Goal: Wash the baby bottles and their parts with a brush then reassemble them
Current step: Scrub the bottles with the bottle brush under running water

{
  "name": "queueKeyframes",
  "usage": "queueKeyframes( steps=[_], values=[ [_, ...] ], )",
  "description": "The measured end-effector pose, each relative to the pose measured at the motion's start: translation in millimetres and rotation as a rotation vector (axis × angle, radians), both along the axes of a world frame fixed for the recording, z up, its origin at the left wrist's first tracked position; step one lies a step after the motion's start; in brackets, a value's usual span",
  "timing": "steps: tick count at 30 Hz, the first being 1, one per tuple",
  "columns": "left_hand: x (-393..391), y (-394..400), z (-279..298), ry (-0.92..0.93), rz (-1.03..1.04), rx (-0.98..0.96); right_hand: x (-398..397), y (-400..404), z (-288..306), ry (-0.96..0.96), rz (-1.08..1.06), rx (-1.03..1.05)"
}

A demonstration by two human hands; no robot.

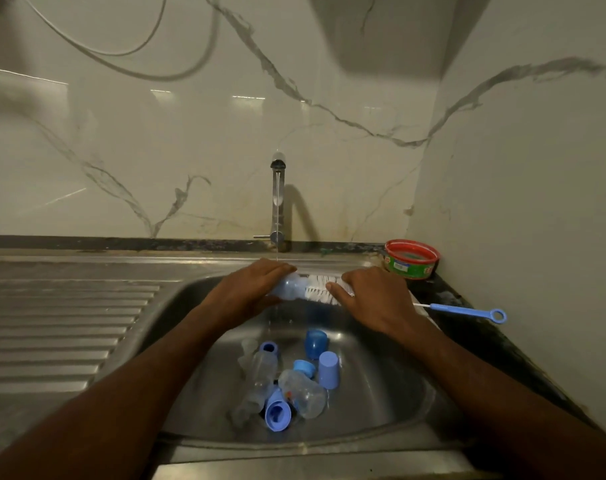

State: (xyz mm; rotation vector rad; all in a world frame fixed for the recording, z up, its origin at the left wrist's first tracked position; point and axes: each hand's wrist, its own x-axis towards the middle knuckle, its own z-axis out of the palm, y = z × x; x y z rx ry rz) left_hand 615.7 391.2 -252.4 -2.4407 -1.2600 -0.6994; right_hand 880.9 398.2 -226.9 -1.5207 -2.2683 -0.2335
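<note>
Head view: left hand [249,289] grips a clear baby bottle [289,287] under the running tap [278,202], right hand [374,299] grips the white bottle brush [320,289] at its mouth; two more bottles [303,393], blue caps [328,369] and rings lie loose in the sink [381,393], so washing looks early, nothing reassembled yet

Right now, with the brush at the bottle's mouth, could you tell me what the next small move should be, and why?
Probably push the brush deeper into the bottle: most bristles lie outside its mouth, the left hand holds it under the tap, and the right hand grips the brush.
</note>
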Motion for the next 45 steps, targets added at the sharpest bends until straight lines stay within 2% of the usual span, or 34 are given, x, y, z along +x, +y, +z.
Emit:
queueKeyframes(
  steps=[4,9,12,13,17,19,21,23,25,27,29,31,34,37,39,41,45],
  values=[
    [-10,3,7,-0.211,0.226,-0.014,6,5,8,0.066,0.002,0.046],
    [5,-4,5,-0.026,0.056,0.016,0,2,0,0.009,-0.010,0.038],
    [-8,-2,15,-0.200,0.206,-0.006,9,6,9,0.099,0.014,0.043],
    [-7,-1,15,-0.199,0.208,-0.009,10,7,12,0.080,0.015,0.078],
    [4,-6,8,0.043,0.027,-0.006,3,3,3,-0.060,0.013,0.080],
    [-4,-5,16,-0.070,0.056,0.009,7,1,7,0.037,0.022,0.025],
    [-12,-5,21,-0.229,0.171,-0.022,7,0,13,0.075,0.032,0.085],
    [-6,-7,19,-0.173,0.188,-0.058,0,-2,14,0.016,0.025,0.134],
    [8,-6,12,-0.010,0.142,-0.015,-7,-4,7,-0.040,0.003,0.096],
    [13,-2,13,0.050,0.169,0.030,-4,-4,4,0.022,-0.006,0.029],
    [8,2,17,-0.017,0.251,0.050,3,-3,6,0.080,0.016,-0.004],
    [0,4,15,-0.044,0.324,0.036,5,-2,9,0.056,0.037,0.016],
    [1,-2,7,-0.041,0.197,0.002,-3,-4,4,0.009,0.079,0.070],
    [2,-6,8,0.011,0.085,0.011,-2,-5,2,0.009,0.043,0.032],
    [-6,-4,14,-0.069,0.151,0.029,4,-4,8,0.087,0.026,0.003],
    [-10,-2,14,-0.170,0.230,-0.005,2,-4,12,0.086,0.031,0.032],
    [4,-5,5,0.044,0.068,0.010,-3,-8,5,-0.010,0.062,0.012]
  ],
)
